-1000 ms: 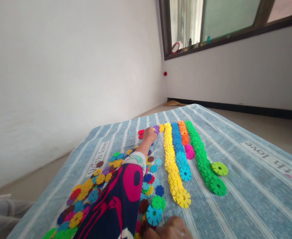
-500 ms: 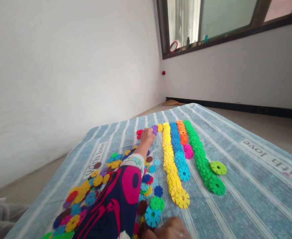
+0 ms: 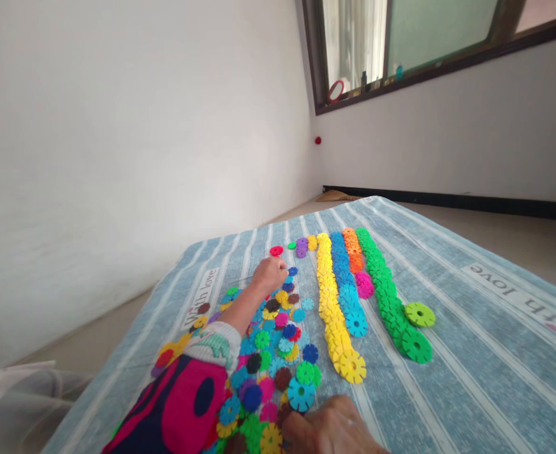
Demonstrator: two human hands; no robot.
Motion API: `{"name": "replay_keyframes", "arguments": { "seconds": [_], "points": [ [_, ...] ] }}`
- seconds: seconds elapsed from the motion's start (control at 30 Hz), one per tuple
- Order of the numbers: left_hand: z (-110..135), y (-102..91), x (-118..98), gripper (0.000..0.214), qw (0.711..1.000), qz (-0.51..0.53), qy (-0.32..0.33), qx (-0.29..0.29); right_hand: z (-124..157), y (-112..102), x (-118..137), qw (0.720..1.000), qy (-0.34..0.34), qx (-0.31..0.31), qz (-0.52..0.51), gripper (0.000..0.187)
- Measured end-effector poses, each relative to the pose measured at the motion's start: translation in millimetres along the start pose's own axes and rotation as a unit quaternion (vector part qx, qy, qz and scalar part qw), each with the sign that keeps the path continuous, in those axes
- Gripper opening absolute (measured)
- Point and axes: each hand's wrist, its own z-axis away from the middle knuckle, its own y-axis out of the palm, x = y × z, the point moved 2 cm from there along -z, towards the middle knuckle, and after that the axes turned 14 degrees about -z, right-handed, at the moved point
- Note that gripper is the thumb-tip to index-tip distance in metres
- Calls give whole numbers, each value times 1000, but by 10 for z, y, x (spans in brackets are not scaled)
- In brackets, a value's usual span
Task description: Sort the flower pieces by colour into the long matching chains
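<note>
My left hand [image 3: 268, 275] reaches out over a loose heap of coloured plastic snowflake discs [image 3: 278, 340] on the striped blue bedsheet [image 3: 471, 340]. Its fingers are curled closed at the heap's far edge, and what they hold is hidden. A red disc [image 3: 276, 251] and purple discs [image 3: 301, 247] lie just beyond it. My right hand [image 3: 329, 430] rests at the bottom edge next to a light-blue disc [image 3: 301, 395], with its fingers out of sight. To the right run sorted rows: yellow [image 3: 332, 309], blue [image 3: 346, 284], orange [image 3: 353, 249] and green [image 3: 386, 296].
A pink cluster [image 3: 365, 285] sits between the blue and green rows. White walls stand on the left and at the back, with a dark-framed window [image 3: 401, 50] above. The floor shows round the bed's edges.
My left hand has drawn back from the purple discs at the far end toward the heap. The sleeve has pulled back too, uncovering more loose discs.
</note>
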Motion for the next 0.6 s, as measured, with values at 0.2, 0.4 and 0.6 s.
{"name": "replay_keyframes", "arguments": {
  "seconds": [0.2, 0.4, 0.6],
  "points": [
    [568, -88, 72, 11, 998, -48, 25, -22, -72, -172, 57, 999, -45, 6, 18, 12],
    [983, -12, 47, 13, 993, -72, 79, -43, -59, -220, 55, 999, -43, 3, 24, 15],
    [1290, 19, 94, 18, 994, -82, 73, -32, -36, -250, 59, 999, -36, 4, 4, 11]
  ]
}}
